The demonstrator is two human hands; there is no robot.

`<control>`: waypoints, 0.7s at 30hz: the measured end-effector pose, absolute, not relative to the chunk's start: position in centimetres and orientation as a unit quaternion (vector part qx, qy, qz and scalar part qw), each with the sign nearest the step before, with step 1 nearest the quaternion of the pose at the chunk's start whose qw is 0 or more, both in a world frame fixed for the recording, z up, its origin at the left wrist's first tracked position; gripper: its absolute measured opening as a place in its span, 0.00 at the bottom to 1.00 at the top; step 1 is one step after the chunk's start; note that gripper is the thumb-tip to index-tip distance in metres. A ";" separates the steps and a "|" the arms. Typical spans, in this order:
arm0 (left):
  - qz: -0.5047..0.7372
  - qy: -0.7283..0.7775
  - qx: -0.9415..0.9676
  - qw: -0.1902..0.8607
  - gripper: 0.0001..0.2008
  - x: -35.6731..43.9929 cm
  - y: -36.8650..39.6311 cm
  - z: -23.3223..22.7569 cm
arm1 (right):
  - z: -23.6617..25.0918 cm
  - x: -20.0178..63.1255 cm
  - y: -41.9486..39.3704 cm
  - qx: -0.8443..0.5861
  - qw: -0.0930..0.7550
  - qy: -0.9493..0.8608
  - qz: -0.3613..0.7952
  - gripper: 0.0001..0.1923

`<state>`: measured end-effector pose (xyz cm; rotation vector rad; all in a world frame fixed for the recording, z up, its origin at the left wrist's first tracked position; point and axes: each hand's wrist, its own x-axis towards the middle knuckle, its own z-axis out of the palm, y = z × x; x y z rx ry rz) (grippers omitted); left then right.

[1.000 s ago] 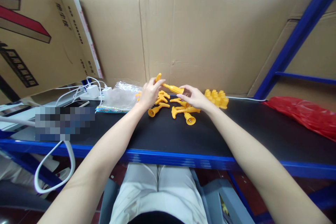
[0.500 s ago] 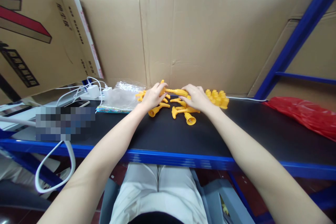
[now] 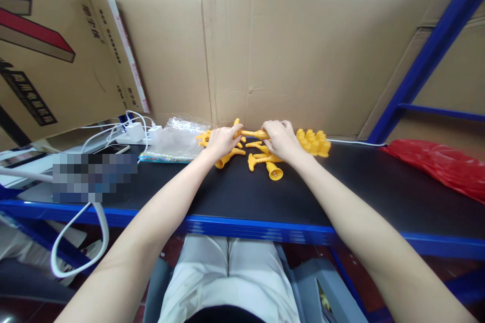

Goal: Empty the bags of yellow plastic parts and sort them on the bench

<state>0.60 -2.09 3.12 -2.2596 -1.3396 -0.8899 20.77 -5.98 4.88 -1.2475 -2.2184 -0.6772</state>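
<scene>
Both ends of one yellow T-handled piece (image 3: 257, 134) are gripped over the black tabletop (image 3: 250, 199), the left hand (image 3: 223, 142) closed on one, the right hand (image 3: 282, 140) on the other. Similar pieces (image 3: 251, 161) lie nearby.

One head-worn camera looks forward and slightly down from close above the lap (image 3: 229, 277), bottom centre. The forearms (image 3: 359, 222) enter at the lower corners, reaching the left hand (image 3: 222, 142) and right hand (image 3: 282, 141) mid-frame; beyond, a cardboard panel (image 3: 303, 50) fills the upper centre.
</scene>
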 end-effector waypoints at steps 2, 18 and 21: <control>-0.326 -0.479 -0.794 0.182 0.15 0.7 -2.0 3.1 | 4.9 20.7 -6.0 -0.466 0.245 -0.812 -0.250 0.08; -0.338 -0.498 -0.781 0.169 0.17 0.2 -1.8 3.1 | 4.7 21.0 -5.7 -0.448 0.240 -0.836 -0.205 0.11; -0.350 -0.533 -0.754 0.159 0.18 -0.8 -1.2 3.1 | 4.7 21.7 -5.4 -0.477 0.251 -0.818 -0.202 0.11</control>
